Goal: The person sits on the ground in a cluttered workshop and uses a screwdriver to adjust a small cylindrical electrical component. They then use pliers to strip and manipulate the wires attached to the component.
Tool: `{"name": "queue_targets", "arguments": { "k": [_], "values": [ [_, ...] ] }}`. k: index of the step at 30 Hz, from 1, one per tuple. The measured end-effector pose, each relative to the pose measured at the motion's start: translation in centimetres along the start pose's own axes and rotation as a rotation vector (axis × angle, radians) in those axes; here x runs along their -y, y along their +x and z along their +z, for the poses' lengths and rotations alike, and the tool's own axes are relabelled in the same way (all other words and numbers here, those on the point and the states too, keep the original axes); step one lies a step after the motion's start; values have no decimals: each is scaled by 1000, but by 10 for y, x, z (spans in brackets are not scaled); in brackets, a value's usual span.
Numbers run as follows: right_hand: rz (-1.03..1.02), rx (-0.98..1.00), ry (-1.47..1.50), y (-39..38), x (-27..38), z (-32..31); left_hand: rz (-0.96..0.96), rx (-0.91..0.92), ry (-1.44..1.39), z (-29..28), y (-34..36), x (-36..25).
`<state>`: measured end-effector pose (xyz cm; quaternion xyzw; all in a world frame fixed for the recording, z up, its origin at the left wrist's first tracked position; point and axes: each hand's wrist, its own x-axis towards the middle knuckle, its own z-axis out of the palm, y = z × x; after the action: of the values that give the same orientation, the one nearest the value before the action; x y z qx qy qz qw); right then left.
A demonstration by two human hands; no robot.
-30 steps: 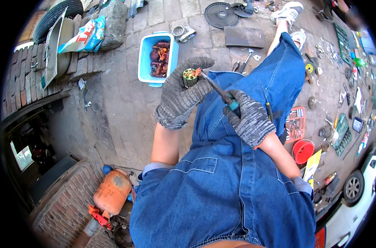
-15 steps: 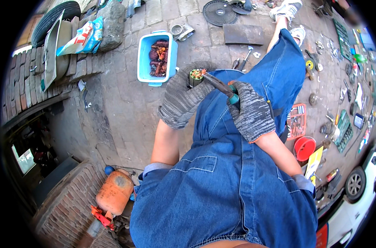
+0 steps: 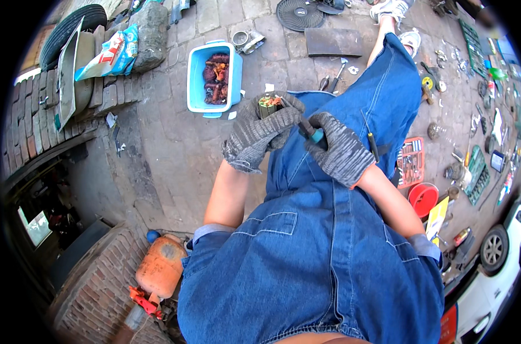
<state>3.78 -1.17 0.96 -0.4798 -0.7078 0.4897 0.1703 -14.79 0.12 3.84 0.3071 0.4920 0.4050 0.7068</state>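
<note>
My left hand (image 3: pixel 259 133), in a grey knitted glove, is closed around a small cylindrical motor part (image 3: pixel 269 103) with reddish copper wire showing at its top. My right hand (image 3: pixel 342 151), gloved the same way, grips pliers (image 3: pixel 314 135) with teal and dark handles. The pliers' jaws point toward the motor part and are partly hidden by the left glove, so I cannot tell whether they bite on the wire. Both hands are above my denim-covered lap. Just beyond the left hand stands a light blue plastic tub (image 3: pixel 235 77) with several copper windings (image 3: pixel 216 80) inside.
A screwdriver (image 3: pixel 372 143) lies on the denim by my right wrist. On the right are a red socket case (image 3: pixel 410 163), a red bucket (image 3: pixel 423 199), scattered tools and a white car (image 3: pixel 490 298). An orange tank (image 3: pixel 162 266) stands lower left; a black fan-like cover (image 3: pixel 299 14) lies ahead.
My right hand and the pliers have moved slightly left, closer to the left hand. Less of the pliers' jaws shows now. The motor part remains in my left hand.
</note>
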Motion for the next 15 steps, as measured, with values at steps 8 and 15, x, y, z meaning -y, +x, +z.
{"name": "queue_targets", "arguments": {
  "k": [8,15],
  "values": [
    [571,534,697,0,8,-2,-21,38,37,1,-1,-5],
    [283,152,385,-6,-29,26,-45,46,148,4,0,-13]
  ]
}}
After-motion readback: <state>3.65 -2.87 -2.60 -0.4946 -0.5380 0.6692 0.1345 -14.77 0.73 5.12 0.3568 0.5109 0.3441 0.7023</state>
